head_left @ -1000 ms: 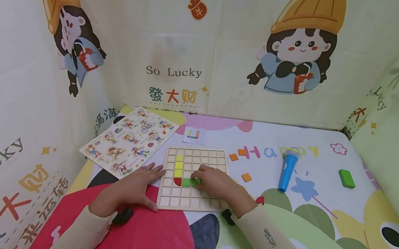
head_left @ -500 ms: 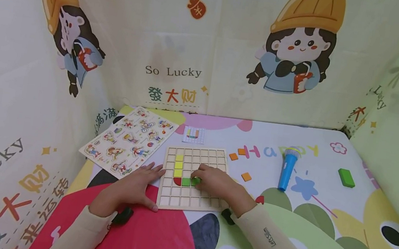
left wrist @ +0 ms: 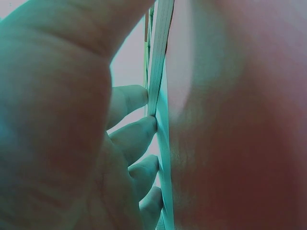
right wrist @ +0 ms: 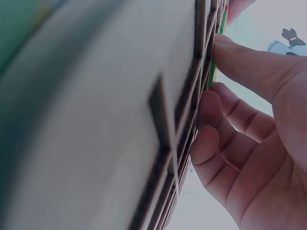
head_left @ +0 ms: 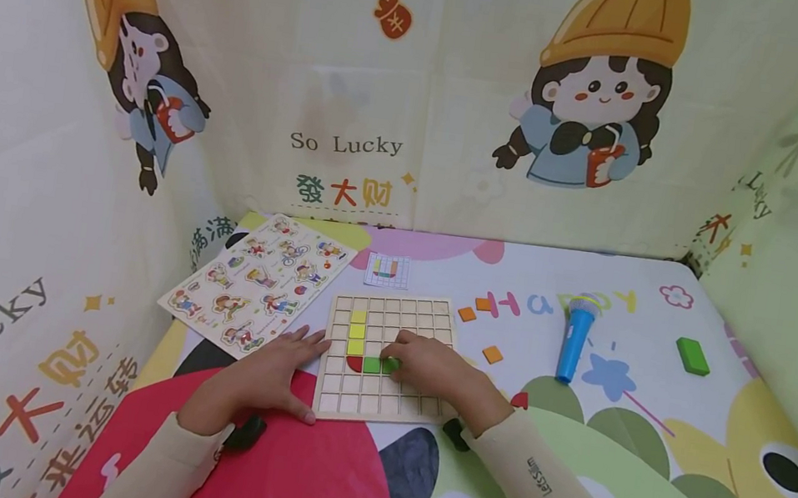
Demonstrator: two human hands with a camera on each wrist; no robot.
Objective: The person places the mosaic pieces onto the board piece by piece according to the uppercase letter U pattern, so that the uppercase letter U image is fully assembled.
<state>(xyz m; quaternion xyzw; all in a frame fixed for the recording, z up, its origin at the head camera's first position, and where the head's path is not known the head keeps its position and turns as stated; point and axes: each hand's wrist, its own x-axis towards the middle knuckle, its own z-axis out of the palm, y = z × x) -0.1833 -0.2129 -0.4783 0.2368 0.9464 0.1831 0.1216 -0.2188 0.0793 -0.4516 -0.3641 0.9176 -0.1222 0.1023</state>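
Observation:
A wooden grid board [head_left: 341, 402] lies in front of me in the head view. My left hand [head_left: 269, 371] rests at its left edge, fingers extended; in the left wrist view its fingertips touch the board's side [left wrist: 156, 72]. Over the board's middle, my right hand [head_left: 429, 364] pinches a green square tile [head_left: 391, 363] between thumb and fingers, down at the grid. The right wrist view shows this green tile [right wrist: 212, 72] edge-on. Left of it sit another green tile [head_left: 372, 365] and a red rounded piece [head_left: 354, 363], below a column of yellow tiles [head_left: 357, 331].
A small pattern card [head_left: 388, 270] lies behind the board, a picture puzzle board [head_left: 226, 294] to the left. Several loose orange tiles [head_left: 493, 354], a blue toy microphone [head_left: 573, 339] and a green block [head_left: 693, 356] are on the right. A red piece [head_left: 519, 400] lies near the right forearm.

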